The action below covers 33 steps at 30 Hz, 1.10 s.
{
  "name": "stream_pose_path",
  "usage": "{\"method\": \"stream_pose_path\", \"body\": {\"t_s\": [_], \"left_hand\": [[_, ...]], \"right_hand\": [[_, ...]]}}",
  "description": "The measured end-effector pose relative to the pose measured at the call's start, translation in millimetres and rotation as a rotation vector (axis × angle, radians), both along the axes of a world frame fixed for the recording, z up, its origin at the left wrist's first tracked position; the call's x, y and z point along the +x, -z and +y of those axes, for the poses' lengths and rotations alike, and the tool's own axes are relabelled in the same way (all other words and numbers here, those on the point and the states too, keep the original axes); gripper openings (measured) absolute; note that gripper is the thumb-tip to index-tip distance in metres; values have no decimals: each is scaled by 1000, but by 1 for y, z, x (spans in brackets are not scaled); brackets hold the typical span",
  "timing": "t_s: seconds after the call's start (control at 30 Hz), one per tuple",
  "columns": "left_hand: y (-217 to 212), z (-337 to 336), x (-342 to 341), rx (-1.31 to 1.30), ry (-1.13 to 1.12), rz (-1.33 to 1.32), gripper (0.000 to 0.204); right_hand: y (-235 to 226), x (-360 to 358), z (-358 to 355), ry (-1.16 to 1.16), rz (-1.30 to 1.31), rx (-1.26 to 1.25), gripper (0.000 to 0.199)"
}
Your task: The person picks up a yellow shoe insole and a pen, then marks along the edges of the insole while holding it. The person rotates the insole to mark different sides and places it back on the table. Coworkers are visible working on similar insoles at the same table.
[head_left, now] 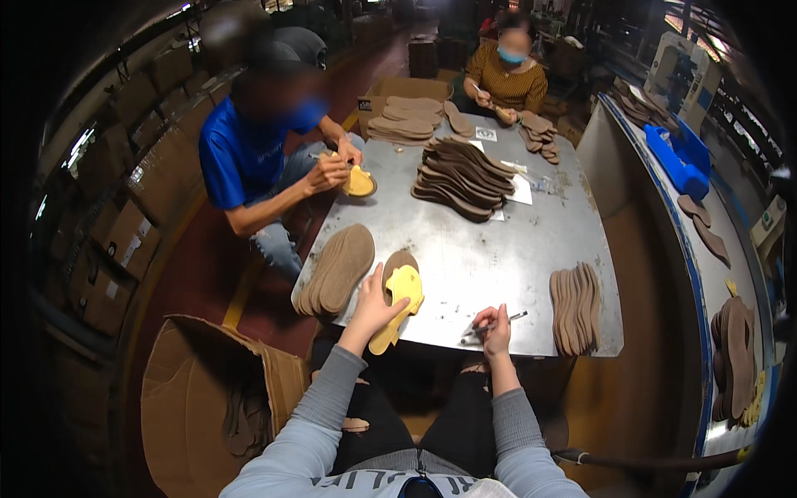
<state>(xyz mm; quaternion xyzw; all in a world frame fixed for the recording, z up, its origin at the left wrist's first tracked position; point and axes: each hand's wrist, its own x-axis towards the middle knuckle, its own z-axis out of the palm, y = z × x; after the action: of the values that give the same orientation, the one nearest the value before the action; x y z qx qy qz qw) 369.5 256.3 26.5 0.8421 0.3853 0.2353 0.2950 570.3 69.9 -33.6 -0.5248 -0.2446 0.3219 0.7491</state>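
Observation:
My left hand (375, 305) grips a brown shoe sole (398, 259) together with a yellow sole-shaped template (404, 285) lying over it, close to the near edge of the metal table (490, 270). Its thumb presses on the yellow piece while the other fingers reach along the sole's left side. In my right hand (496, 329) is a dark pen (518, 315), held above the near edge, apart from the sole. A fanned stack of brown soles (336, 270) lies left of my left hand. Another row of soles (574, 309) is at the table's near right corner.
Mid-table is a large pile of soles (465, 178), with more stacks (407, 119) behind. At left, a person in blue (245, 158) works on a sole; another person (506, 79) sits at the far end. An open cardboard box (191, 398) stands lower left. A side bench (664, 199) holds a blue tray (681, 158).

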Motion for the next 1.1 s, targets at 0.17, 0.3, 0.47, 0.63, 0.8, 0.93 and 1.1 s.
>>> {"method": "stream_pose_path", "body": {"t_s": [0.17, 0.3, 0.47, 0.63, 0.8, 0.93, 1.1], "left_hand": [[23, 14, 32, -35, -12, -32, 104], [2, 9, 29, -651, 16, -503, 87], [-44, -45, -11, -1095, 193, -771, 49], [-48, -96, -35, -1394, 124, -911, 35], [-28, -117, -51, -1617, 92, -965, 34], [-21, -132, -64, -1775, 150, -1059, 51], [-27, -129, -62, -1746, 89, -948, 50]], "right_hand": [[0, 1, 3, 42, 55, -95, 56], [-26, -13, -4, -35, 79, 84, 34], [-74, -61, -39, -428, 198, -335, 30], [-97, -113, -53, -465, 39, -359, 34], [-95, -134, -74, -385, 242, -368, 24], [-85, -142, -83, -429, 251, -451, 24], [-84, -152, -73, -280, 277, -499, 27]]}}
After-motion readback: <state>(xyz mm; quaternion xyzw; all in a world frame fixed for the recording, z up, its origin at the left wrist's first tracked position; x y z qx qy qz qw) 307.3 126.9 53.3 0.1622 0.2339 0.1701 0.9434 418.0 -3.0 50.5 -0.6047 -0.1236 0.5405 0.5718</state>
